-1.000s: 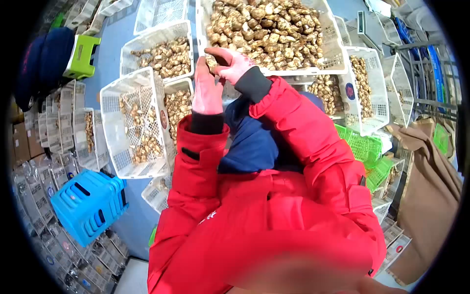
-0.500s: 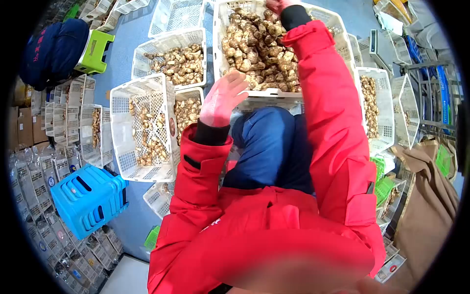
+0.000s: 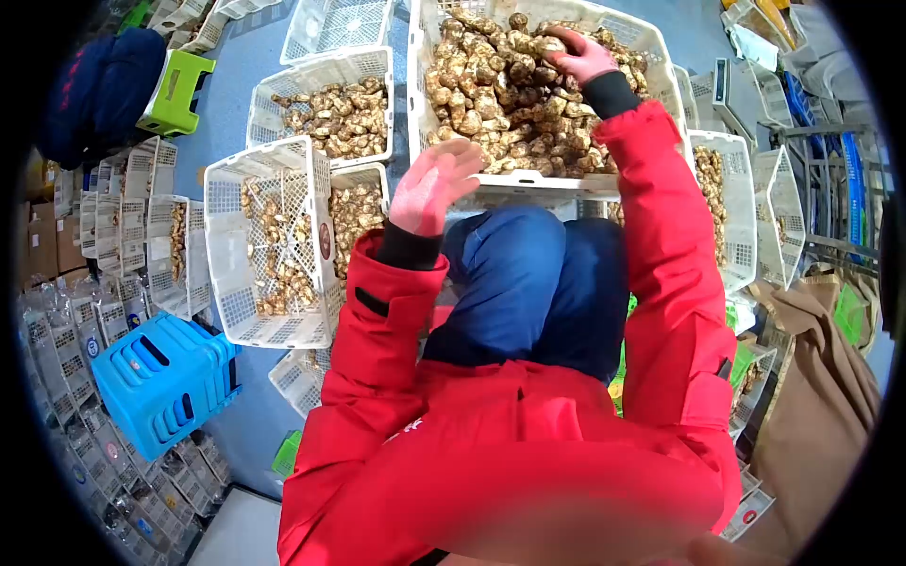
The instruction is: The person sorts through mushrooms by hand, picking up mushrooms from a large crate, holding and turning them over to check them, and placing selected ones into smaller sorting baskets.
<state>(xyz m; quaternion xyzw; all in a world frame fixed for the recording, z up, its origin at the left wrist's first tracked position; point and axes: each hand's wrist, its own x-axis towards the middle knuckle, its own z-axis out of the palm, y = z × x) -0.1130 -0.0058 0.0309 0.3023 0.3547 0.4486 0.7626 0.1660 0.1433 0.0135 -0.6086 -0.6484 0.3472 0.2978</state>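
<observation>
A large white crate [image 3: 528, 181] in front of my knees is heaped with brown-and-white mushrooms [image 3: 491, 118]. Over the heap's upper right part, my right hand [image 3: 583, 57] reaches in with its fingers curled around a mushroom [image 3: 549, 45]. My left hand [image 3: 434, 186] hovers just outside the crate's near left corner, fingers stretched out and holding nothing. Beside it stands a smaller white crate holding more mushrooms [image 3: 357, 219].
At left, a white basket [image 3: 219, 274] has a scattering of smaller mushrooms, with another crate [image 3: 253, 123] behind it. A blue stool [image 3: 156, 377] and a green stool [image 3: 175, 99] stand further left. More crates [image 3: 741, 203] line the right, near a brown cloth [image 3: 812, 396].
My right hand has come back from the crate's far edge, toward me and to the right, and now grips a mushroom. My left hand stays nearly in place, still open.
</observation>
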